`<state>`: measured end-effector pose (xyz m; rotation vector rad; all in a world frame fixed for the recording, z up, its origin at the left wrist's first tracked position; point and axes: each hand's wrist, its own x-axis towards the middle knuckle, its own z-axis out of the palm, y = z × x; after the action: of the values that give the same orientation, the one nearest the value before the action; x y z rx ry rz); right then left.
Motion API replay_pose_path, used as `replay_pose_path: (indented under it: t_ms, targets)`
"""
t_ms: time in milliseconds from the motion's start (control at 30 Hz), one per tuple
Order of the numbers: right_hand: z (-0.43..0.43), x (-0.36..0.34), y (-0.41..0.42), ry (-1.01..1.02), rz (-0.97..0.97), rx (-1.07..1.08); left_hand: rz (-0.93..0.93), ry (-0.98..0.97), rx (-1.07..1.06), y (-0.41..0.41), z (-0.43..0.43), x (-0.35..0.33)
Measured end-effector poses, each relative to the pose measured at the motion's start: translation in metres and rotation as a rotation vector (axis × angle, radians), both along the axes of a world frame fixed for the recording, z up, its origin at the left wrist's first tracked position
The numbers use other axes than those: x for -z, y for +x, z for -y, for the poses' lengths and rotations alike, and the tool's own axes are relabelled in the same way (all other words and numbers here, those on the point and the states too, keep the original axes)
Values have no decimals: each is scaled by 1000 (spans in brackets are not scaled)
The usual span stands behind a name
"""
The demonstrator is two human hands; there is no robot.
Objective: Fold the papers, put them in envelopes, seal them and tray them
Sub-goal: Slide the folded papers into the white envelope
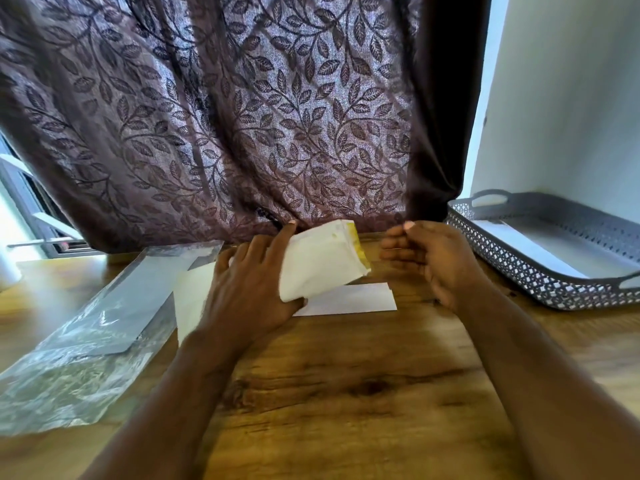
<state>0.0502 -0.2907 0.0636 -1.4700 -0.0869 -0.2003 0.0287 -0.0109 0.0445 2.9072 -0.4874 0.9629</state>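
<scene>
The left grip (249, 282) pinches the envelope (322, 258), tilted above the tabletop (346, 393), its yellow-edged end toward the right grip (429, 258), which hovers loosely curled and empty, likely to open it. The paper (356, 299) lies just beneath; the tray (519, 268) stands at right.

Daylight, we see, enters past both curtain (242, 116) edges; plastic wrap (86, 341) glares; soft blur throughout; margins bow.

Bare table (346, 393) lies open in front — plastic wrap (86, 341) crowds left; tray (519, 271) right.
</scene>
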Motion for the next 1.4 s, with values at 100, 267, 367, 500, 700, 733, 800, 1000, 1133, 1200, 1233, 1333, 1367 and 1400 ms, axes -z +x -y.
replay_pose_path:
  t_ms: [100, 267, 367, 500, 700, 733, 800, 1000, 1133, 1200, 1233, 1333, 1367, 1400]
  targets:
    - [7, 19, 11, -430, 5, 146, -23, -27, -45, 6, -8, 4]
    - [-13, 29, 19, -1136, -35, 6, -35, -32, -59, 8, -13, 7]
    - [-23, 29, 20, -1447, -31, -55, -32, -31, -55, 10, -13, 8]
    - [-27, 35, 25, -1536, -136, -104, -29, -40, -46, 11, -13, 9]
    - [-26, 31, 21, -1384, -185, -62, -7, -23, -52, 13, -16, 12]
    - [-27, 31, 20, -1314, -178, -50, -6, -25, -55, 13, -17, 13]
    - [-25, 32, 17, -1127, -153, -17, 3, -36, -67, 13, -18, 13]
    - [-9, 31, 20, -508, 14, 227, 8, -75, -108, 13, -21, 14]
    - [0, 24, 19, -6, 96, 441, -8, -112, -108, 13, -22, 13]
    - [2, 19, 17, 122, 149, 524, -20, -115, -115, 13, -22, 13]
    - [3, 17, 15, 159, 174, 566, -27, -108, -122, 14, -22, 13]
    - [8, 9, 10, 244, 242, 644, -55, -88, -141, 16, -24, 17]
    - [8, 7, 9, 261, 257, 650, -62, -88, -146, 17, -25, 18]
    - [8, 5, 8, 267, 264, 644, -65, -90, -151, 17, -25, 18]
